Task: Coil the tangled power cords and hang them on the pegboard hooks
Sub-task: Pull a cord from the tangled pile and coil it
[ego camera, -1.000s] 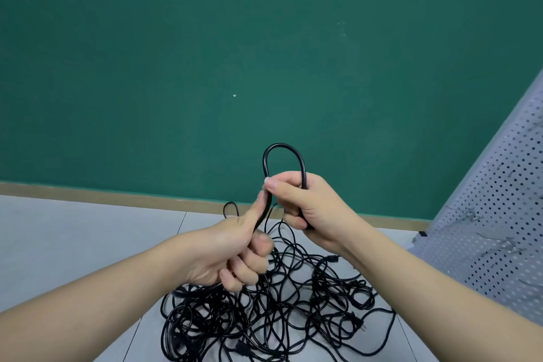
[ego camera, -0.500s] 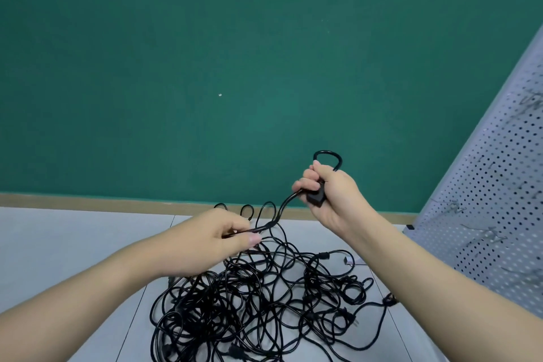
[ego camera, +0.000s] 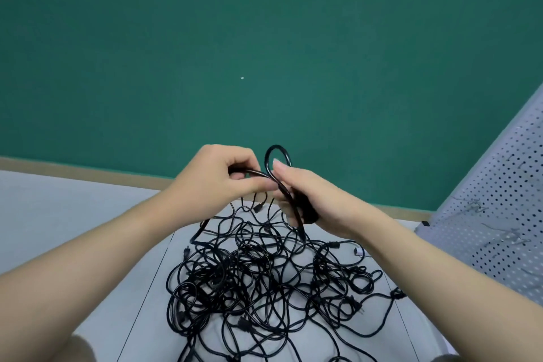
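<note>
A big tangle of black power cords (ego camera: 264, 282) lies on the grey floor in front of me. Above it I hold one black cord (ego camera: 277, 153) that arches in a small loop over my fingers. My right hand (ego camera: 311, 194) grips the loop's strands and a black plug end against its palm. My left hand (ego camera: 217, 176) pinches the same cord just left of the loop, thumb tip touching the right hand. The rest of that cord drops down into the tangle. A grey pegboard (ego camera: 496, 214) leans at the right, with thin wire hooks on it.
A green wall (ego camera: 264, 53) with a tan baseboard (ego camera: 88, 172) runs close behind the pile. Grey floor tiles (ego camera: 58, 214) stretch to the left. A small white plug (ego camera: 358, 251) lies at the pile's right edge.
My left hand has risen from the pile and come up to the right hand, bringing more cord to it. The loop above my fingers has grown larger.
</note>
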{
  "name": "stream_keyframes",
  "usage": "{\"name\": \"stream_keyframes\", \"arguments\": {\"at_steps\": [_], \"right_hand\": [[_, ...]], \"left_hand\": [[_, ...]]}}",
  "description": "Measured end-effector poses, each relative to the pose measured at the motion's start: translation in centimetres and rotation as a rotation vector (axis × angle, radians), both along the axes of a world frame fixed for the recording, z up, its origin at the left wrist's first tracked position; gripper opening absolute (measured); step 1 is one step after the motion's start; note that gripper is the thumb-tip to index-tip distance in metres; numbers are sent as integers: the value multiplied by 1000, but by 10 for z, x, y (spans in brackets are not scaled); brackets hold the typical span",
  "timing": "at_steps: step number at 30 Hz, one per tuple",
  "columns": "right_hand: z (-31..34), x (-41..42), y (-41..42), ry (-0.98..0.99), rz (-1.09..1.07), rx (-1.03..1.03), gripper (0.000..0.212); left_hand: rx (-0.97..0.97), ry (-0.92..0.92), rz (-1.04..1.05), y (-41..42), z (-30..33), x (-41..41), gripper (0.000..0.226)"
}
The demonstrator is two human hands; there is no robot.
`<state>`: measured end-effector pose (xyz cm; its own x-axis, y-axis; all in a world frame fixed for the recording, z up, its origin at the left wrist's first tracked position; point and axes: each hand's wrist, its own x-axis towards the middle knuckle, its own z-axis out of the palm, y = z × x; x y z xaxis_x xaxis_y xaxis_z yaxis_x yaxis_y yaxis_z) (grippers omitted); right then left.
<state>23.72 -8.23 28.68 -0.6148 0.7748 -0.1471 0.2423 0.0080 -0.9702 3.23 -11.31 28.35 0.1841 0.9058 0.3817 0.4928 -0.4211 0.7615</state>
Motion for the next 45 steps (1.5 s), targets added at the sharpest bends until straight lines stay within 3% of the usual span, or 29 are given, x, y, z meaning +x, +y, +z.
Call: {"name": "stream_keyframes", "arguments": {"at_steps": [3,5,8,12,15,20,25,27,29,33,36,40,45], "right_hand": [[-3,1,-1,-92,113,12,30],[-5,2,-1,-82,140,-93,16],[-8,4,0,-7,180,-305,26],[-7,8,0,65,276,-426,33],[-6,10,-3,43,334,-465,36],[-2,11,-8,-31,358,-421,39],[1,9,-6,198,201,-395,30],[7,13,1,375,81,-407,26],[11,19,7,485,-43,-392,24],[3,24,10,482,-139,-352,24],[-4,19,6,378,-126,-263,31],[-11,11,2,307,-146,-87,30],[-18,8,4,300,-181,-48,28]], "left_hand": [[26,-16,84,6,-5,-4,29],[42,-22,86,8,-7,-5,28],[66,60,66,7,-8,-5,20],[40,139,19,10,-10,-10,10],[-94,134,-57,12,-13,-13,25],[-252,-7,-63,11,-14,-10,49],[-410,-317,-70,15,-17,-5,47],[-436,-273,-29,17,-23,-8,48],[-423,-97,18,19,-31,-11,53],[-370,119,53,15,-36,-6,50],[-368,24,57,10,-28,4,51],[-517,-146,-48,2,-20,21,53],[-577,-167,-140,-1,-17,27,56]]}}
